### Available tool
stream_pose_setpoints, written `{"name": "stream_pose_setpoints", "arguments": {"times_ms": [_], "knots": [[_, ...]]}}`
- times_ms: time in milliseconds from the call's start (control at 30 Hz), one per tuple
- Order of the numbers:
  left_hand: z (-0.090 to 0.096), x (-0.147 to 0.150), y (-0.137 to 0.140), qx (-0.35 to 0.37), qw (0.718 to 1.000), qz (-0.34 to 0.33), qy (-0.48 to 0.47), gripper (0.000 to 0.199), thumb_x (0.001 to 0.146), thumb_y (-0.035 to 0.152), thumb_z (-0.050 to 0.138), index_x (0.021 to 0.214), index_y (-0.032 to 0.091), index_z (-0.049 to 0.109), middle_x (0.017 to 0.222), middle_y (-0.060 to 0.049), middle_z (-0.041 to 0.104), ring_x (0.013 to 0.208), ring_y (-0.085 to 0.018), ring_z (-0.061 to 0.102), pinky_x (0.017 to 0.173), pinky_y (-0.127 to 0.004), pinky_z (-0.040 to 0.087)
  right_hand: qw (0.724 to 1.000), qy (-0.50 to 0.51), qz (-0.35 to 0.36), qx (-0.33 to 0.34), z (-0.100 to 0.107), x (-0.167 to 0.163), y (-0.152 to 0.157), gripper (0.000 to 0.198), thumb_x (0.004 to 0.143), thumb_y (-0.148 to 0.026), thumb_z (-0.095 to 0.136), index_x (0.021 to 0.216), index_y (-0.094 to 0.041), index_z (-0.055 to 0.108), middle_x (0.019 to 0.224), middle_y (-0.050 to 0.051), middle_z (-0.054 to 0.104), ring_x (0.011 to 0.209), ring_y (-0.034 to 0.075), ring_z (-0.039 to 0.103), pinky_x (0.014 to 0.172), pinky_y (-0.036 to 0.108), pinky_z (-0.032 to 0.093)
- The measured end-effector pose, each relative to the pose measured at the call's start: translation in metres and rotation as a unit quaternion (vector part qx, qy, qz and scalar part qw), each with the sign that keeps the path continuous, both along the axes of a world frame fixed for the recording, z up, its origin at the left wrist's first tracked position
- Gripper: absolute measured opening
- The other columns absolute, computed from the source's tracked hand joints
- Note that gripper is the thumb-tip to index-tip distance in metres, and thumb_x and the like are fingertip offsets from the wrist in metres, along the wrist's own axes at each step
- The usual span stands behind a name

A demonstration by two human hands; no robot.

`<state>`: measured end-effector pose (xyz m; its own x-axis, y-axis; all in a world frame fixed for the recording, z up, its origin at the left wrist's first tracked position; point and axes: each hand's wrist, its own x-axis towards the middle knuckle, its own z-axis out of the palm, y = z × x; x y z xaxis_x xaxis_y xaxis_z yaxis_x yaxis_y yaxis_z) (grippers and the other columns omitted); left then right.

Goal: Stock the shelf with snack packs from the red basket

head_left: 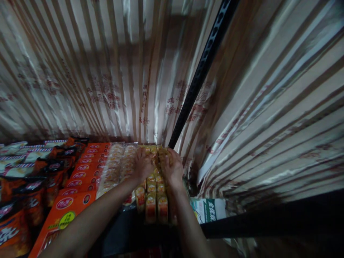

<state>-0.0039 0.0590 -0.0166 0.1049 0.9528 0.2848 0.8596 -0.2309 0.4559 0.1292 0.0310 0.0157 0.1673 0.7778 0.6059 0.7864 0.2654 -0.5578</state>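
Yellow packs stand in close rows, one behind another, on the dark shelf, and both hands are over the far part of these rows. The left hand lies on the left side of them, with its back upward and its fingers stretched forward. The right hand is on the right side, and its fingers bend over the tops of the packs. The picture is dim and a little blurred, so I cannot tell whether either hand grips a pack or only touches it.

Just left of the yellow packs there are clear packs with pale pieces inside. Next to these comes a row of orange packs, which overlap one another. Farther left are orange-and-black bags, and behind them white bags.

To the right, beyond the right forearm, a green-and-white package lies near a dark bar. Behind everything hangs a pleated, shiny sheet with reddish prints, and a black post with holes stands in front of it.
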Motion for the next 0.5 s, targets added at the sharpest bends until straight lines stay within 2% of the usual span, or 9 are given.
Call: {"name": "stream_pose_setpoints", "arguments": {"times_ms": [100, 167, 267, 367, 500], "knots": [[0.000, -0.002, 0.003, 0.004, 1.000, 0.008, 0.008, 0.042, 0.077, 0.015, 0.050, 0.117, 0.025, 0.059, 0.139, -0.005, 0.041, 0.135, -0.034, 0.017, 0.107, -0.051, 0.024, 0.998, 0.036, -0.044, 0.036, -0.005, 0.005, -0.045, 0.037, 0.089, -0.032, 0.037, 0.115, -0.013, 0.056, 0.122, 0.012, 0.056, 0.114, 0.021, 0.050, 0.097, 0.040, 0.039], [0.002, -0.004, 0.005, 0.004, 1.000, 0.008, 0.018, 0.040, 0.080, 0.019, 0.048, 0.117, 0.025, 0.059, 0.139, -0.005, 0.041, 0.135, -0.034, 0.017, 0.106, -0.051, 0.024, 0.996, 0.040, -0.076, 0.034, -0.013, 0.007, -0.074, 0.037, 0.090, -0.032, 0.036, 0.116, -0.013, 0.054, 0.126, 0.012, 0.053, 0.118, 0.021, 0.047, 0.099, 0.041, 0.038], [0.006, -0.004, 0.005, 0.020, 0.999, -0.011, 0.039, 0.035, 0.085, 0.028, 0.044, 0.117, 0.028, 0.059, 0.141, -0.003, 0.039, 0.137, -0.033, 0.012, 0.107, -0.052, 0.020, 0.996, 0.031, -0.085, 0.025, -0.027, 0.007, -0.107, 0.038, 0.091, -0.034, 0.037, 0.117, -0.012, 0.053, 0.135, 0.014, 0.044, 0.125, 0.024, 0.040, 0.101, 0.044, 0.036], [0.009, -0.002, 0.002, 0.025, 0.997, -0.030, 0.063, 0.034, 0.088, 0.034, 0.041, 0.116, 0.031, 0.059, 0.142, -0.001, 0.038, 0.137, -0.031, 0.011, 0.109, -0.053, 0.014, 0.994, 0.021, -0.101, 0.031, -0.044, 0.006, -0.129, 0.037, 0.091, -0.033, 0.038, 0.118, -0.012, 0.052, 0.137, 0.016, 0.041, 0.127, 0.026, 0.037, 0.100, 0.046, 0.036], [0.009, 0.001, 0.000, 0.010, 0.997, -0.043, 0.066, 0.036, 0.089, 0.038, 0.037, 0.117, 0.031, 0.059, 0.143, -0.001, 0.037, 0.138, -0.030, 0.011, 0.108, -0.054, 0.013, 0.994, 0.009, -0.081, 0.067, -0.062, 0.006, -0.145, 0.032, 0.092, -0.027, 0.038, 0.118, -0.014, 0.052, 0.137, 0.016, 0.041, 0.129, 0.027, 0.035, 0.099, 0.049, 0.036]]}}
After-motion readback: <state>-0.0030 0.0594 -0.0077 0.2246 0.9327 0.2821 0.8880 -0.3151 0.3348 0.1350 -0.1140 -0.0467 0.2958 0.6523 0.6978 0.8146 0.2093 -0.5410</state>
